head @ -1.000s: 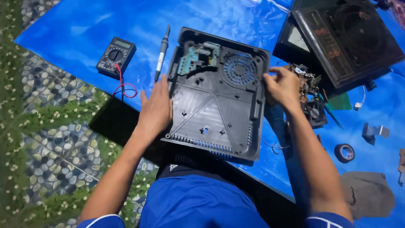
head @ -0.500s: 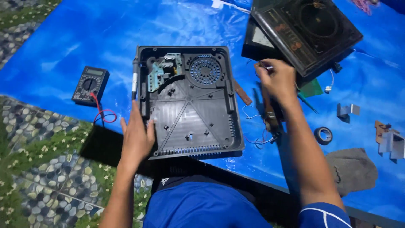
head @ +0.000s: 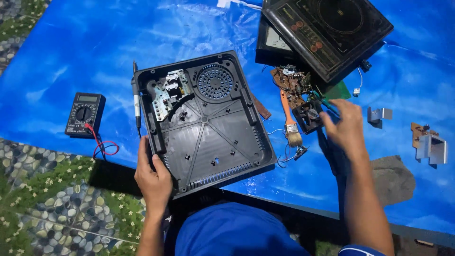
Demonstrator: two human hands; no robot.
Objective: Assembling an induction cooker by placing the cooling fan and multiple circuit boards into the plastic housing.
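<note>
While our left hand (head: 152,178) clamps the black casing (head: 204,124), our loosely open right hand (head: 345,127), centre right, could snag the circuit board's (head: 290,83) thin wires.

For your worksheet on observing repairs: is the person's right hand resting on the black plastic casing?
No: the right hand reaches over the small fan, apart from the black casing that the left hand holds.

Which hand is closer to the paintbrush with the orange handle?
Right. The right hand hovers just to the right of the paintbrush, while the left hand grips the black casing's near-left edge, well away from it.
</note>
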